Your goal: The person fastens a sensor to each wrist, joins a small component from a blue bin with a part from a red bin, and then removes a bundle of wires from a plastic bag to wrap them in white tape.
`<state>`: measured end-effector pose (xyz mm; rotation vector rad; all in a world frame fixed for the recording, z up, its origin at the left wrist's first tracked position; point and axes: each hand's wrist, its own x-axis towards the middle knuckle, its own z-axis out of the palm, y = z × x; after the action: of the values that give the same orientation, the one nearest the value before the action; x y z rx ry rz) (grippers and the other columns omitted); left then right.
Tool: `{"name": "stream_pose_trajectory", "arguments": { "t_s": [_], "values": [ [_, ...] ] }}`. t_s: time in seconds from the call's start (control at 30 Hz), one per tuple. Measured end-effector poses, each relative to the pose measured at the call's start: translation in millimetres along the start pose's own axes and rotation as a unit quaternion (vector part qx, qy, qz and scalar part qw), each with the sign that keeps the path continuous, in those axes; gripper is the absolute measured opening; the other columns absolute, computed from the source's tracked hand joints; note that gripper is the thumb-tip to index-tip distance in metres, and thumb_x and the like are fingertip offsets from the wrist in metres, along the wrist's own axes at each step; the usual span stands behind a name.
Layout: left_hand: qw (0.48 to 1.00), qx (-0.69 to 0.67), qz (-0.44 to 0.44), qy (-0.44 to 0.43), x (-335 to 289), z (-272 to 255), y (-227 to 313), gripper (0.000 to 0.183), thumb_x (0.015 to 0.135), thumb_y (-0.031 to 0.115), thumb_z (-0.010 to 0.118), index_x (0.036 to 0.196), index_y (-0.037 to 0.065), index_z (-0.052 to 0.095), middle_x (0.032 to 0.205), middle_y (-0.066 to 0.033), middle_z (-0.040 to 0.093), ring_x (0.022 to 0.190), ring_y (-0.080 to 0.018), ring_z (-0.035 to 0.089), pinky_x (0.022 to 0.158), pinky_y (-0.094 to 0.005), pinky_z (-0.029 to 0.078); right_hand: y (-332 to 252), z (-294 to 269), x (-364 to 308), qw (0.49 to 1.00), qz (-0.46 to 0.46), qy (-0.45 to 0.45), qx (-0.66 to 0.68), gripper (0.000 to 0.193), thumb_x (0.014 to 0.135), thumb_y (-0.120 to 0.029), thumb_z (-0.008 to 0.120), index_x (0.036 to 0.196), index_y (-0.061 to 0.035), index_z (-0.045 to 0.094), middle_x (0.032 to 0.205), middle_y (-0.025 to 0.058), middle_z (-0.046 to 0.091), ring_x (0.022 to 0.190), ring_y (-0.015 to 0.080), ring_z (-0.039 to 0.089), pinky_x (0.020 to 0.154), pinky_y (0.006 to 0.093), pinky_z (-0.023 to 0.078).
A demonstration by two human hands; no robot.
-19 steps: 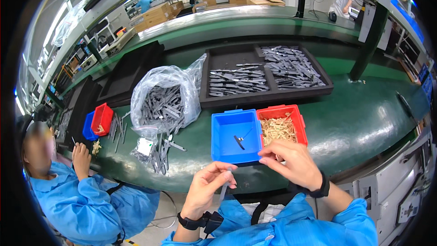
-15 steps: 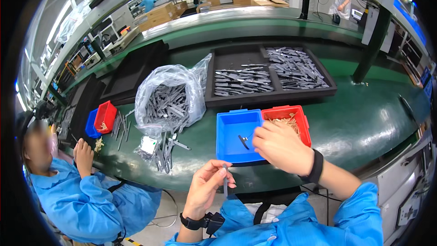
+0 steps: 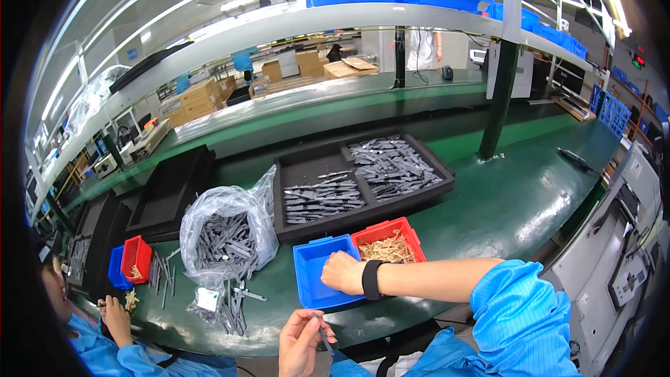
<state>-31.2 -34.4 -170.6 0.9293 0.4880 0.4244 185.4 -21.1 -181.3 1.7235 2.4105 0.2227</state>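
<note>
My left hand [image 3: 300, 344] is near the table's front edge, thumb and fingers closed on a slim grey strip [image 3: 326, 341] that hangs down from them. Over the blue bin [image 3: 305, 290], my right hand [image 3: 342, 274] is curled with its back up, so its fingertips and anything in them are hidden. A black band circles that wrist. Touching the blue bin on its right is a red bin [image 3: 412, 239] holding many small tan pieces [image 3: 387, 247].
Behind the bins lies a black foam tray [image 3: 293, 232] of grey strips. To the left are a clear plastic bag [image 3: 192, 213] of strips, loose strips [image 3: 234, 315], and a co-worker's hand [image 3: 116, 318] beside small bins. A green post [image 3: 499, 108] rises at right.
My right hand has moved from the edge between the two bins into the blue bin, covering the small black part seen there. My left hand keeps the strip. The view has tilted up and right.
</note>
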Motion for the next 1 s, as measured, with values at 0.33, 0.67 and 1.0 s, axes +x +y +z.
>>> {"name": "stream_pose_trajectory", "arguments": {
  "t_s": [0.33,0.67,1.0],
  "values": [
    [0.992,0.004,0.107,0.064,-1,10,5,0.017,0.092,0.011,0.053,0.103,-0.001,0.052,0.082,-0.0089,0.058,0.073,-0.0162,0.059,0.066,-0.0296,0.052,11,6,-3,0.994,-0.022,0.099,0.035,0.008,0.067,-0.01,0.061,0.068,-0.0049,0.067,0.073,0.013,0.066,0.072,0.0275,0.065,0.063,0.0375,0.052],
    [0.987,0.022,0.144,0.061,-1,9,9,0.014,0.092,0.01,0.051,0.103,0.001,0.052,0.083,-0.007,0.056,0.074,-0.0152,0.058,0.064,-0.028,0.052,22,5,-2,0.99,-0.017,0.05,0.132,0.022,0.07,-0.004,0.059,0.089,0.0047,0.054,0.072,0.0185,0.062,0.071,0.0353,0.063,0.061,0.0438,0.05],
    [0.987,0.008,0.152,0.057,3,1,15,0.017,0.092,0.011,0.053,0.106,0.0,0.053,0.086,-0.0028,0.054,0.074,-0.0086,0.051,0.065,-0.0191,0.043,36,-44,-20,0.915,0.057,0.03,0.398,0.028,0.066,-0.007,0.065,0.091,0.0027,0.056,0.075,0.015,0.064,0.075,0.0287,0.064,0.063,0.0376,0.05]
  ]
}}
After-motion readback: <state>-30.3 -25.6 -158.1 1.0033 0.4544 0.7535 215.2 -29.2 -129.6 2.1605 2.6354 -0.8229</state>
